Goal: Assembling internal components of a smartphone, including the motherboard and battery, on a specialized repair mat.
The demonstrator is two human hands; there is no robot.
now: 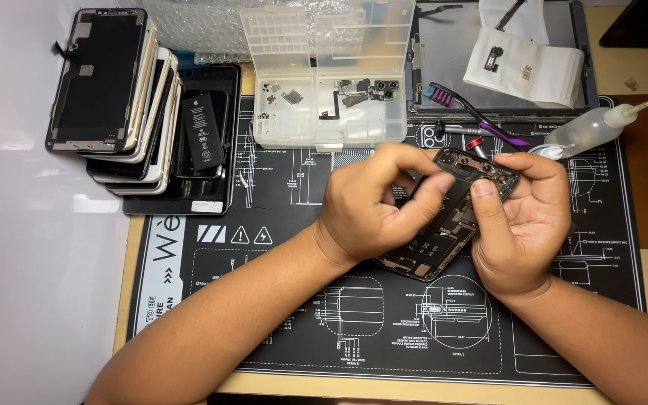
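An opened phone body point(444, 225) with bare circuit parts lies tilted over the black repair mat point(264, 315). My right hand point(523, 225) cups its right side, thumb pressed on the upper edge near the camera holes. My left hand point(373, 206) rests on the phone's left side, fingers pinched together over its inside; whether something small sits between the fingertips is hidden.
A clear parts box point(324, 112) with small screws and camera modules stands open behind the hands. At the left is a stack of phone screens point(114, 97) and a black battery point(204, 131). A purple brush point(451, 101), screwdrivers, a squeeze bottle point(590, 127) and white packets point(526, 67) lie at back right.
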